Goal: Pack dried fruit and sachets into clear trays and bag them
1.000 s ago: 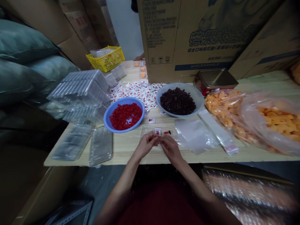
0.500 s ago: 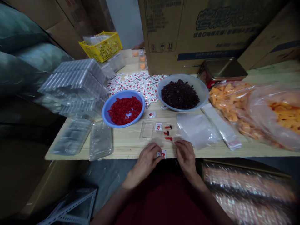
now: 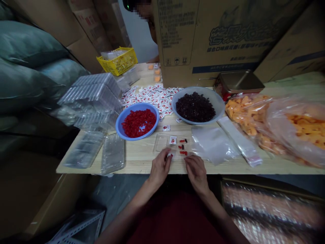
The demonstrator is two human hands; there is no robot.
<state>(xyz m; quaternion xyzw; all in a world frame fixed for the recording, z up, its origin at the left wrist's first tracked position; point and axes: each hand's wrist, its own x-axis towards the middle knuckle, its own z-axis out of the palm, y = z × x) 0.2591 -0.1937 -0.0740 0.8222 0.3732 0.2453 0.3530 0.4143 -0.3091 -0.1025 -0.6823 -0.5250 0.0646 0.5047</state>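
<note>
My left hand [image 3: 159, 170] pinches a small red-and-white sachet [image 3: 170, 155] at the front of a clear plastic tray [image 3: 161, 143]. My right hand [image 3: 196, 174] rests just in front of that tray, fingertips near its edge, and holds nothing I can see. Inside the tray lie another sachet [image 3: 173, 140], several red fruit pieces [image 3: 183, 153] and several dark pieces [image 3: 181, 146]. A blue bowl of red dried fruit [image 3: 127, 134] stands to the far left of the tray, and a grey-blue bowl of dark dried fruit [image 3: 220, 107] stands behind it.
Loose sachets [image 3: 148, 100] cover the wooden table [image 3: 137, 166] behind the bowls. Stacked clear trays [image 3: 92, 98] lie left, clear bags [image 3: 212, 145] right, and bags of orange fruit [image 3: 247, 115] further right. Cardboard boxes [image 3: 203, 40] stand behind. A co-worker [image 3: 153, 34] is at the back.
My left hand has moved the sachet away from the table's front edge to the tray's front. My right hand has shifted slightly left. A co-worker now shows behind the boxes.
</note>
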